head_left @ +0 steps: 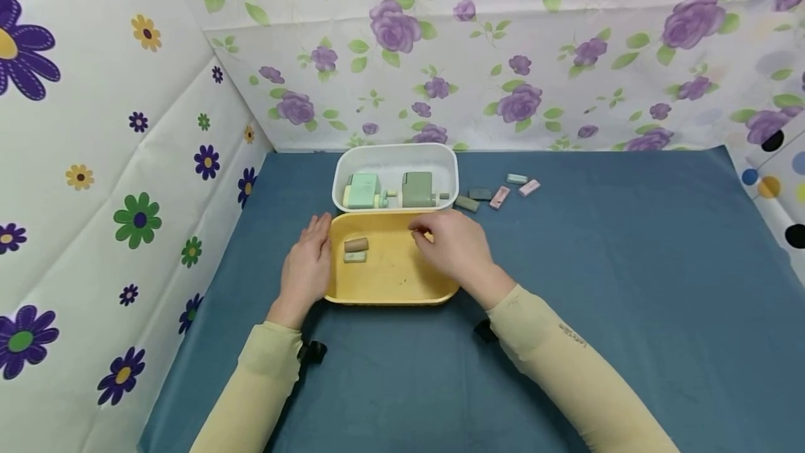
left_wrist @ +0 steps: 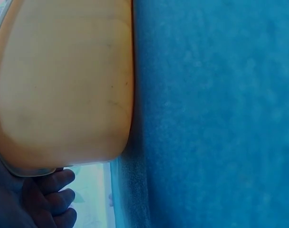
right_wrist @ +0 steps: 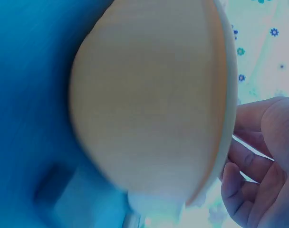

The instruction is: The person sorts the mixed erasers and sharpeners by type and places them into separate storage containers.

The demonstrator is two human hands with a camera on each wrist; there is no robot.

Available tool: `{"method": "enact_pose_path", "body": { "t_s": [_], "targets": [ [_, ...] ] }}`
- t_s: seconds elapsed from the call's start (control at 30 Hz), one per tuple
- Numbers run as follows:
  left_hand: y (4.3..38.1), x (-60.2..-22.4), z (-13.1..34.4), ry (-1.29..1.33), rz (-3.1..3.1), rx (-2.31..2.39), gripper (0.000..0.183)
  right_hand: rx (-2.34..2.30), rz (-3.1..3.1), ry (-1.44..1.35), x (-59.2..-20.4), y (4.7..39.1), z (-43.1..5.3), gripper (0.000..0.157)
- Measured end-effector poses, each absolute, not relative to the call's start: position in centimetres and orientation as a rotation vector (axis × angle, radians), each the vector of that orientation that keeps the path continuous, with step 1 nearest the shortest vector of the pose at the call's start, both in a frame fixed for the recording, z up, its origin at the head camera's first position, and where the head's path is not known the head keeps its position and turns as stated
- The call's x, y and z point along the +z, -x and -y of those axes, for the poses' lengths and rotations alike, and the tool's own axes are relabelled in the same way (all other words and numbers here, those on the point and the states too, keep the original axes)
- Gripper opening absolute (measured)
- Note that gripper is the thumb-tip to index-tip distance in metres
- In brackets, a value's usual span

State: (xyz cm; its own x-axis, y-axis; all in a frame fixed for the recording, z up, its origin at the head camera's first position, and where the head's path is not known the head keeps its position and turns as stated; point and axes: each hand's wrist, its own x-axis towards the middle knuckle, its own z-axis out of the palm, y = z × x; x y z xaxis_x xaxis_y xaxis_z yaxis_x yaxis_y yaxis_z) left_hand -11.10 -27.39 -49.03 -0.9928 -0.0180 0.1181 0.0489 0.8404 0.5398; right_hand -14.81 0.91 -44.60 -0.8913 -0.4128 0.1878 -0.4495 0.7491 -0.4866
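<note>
1. Head view: the yellow tray (head_left: 399, 286) is sitting on the counter (head_left: 629, 313), with a tan block (head_left: 356, 245) and a pale green block (head_left: 355, 257) lying inside its left end. The left hand (head_left: 306, 265) is resting along its left rim, fingers extended, not gripping. The right hand (head_left: 457, 245) is hovering over its right side, fingers bent; whether they are pinching anything, I cannot tell. Behind it, a white tray (head_left: 395, 153) is holding 2 green devices (head_left: 363, 191); 5 loose blocks (head_left: 499, 198) are lying beyond its back right corner. Sorting small blocks seems to be the step in hand.
2. Left wrist view: fingertips are showing past the yellow tray's end.
3. Right wrist view: bent fingers are showing beyond its rim. The next move is probably calling for a steady tray.
</note>
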Motion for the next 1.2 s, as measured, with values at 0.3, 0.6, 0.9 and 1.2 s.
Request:
{"method": "enact_pose_path", "body": {
  "t_s": [0.3, 0.6, 0.9, 1.2],
  "targets": [
    [11.1, -49.1, 27.2, 0.012, 2.91, -0.836, 0.049, 0.85, 2.788, -0.649, -45.5, 14.7, -5.2, 0.02],
    [10.9, -49.1, 27.1, 0.019, 2.904, -0.817, 0.049, 0.841, 2.814, -0.646, -46.5, 14.4, -8.7, 0.026],
    [10.9, -48.8, 27.2, 0.02, 2.893, -0.82, 0.049, 0.776, 2.907, -0.826, -47.3, 14.8, -11.1, 0.019],
    [11.0, -48.9, 27.1, 0.009, 2.892, -0.828, 0.049, 0.736, 2.949, -1.266, -47.7, 14.8, -12.4, 0.03]
  ]
}}
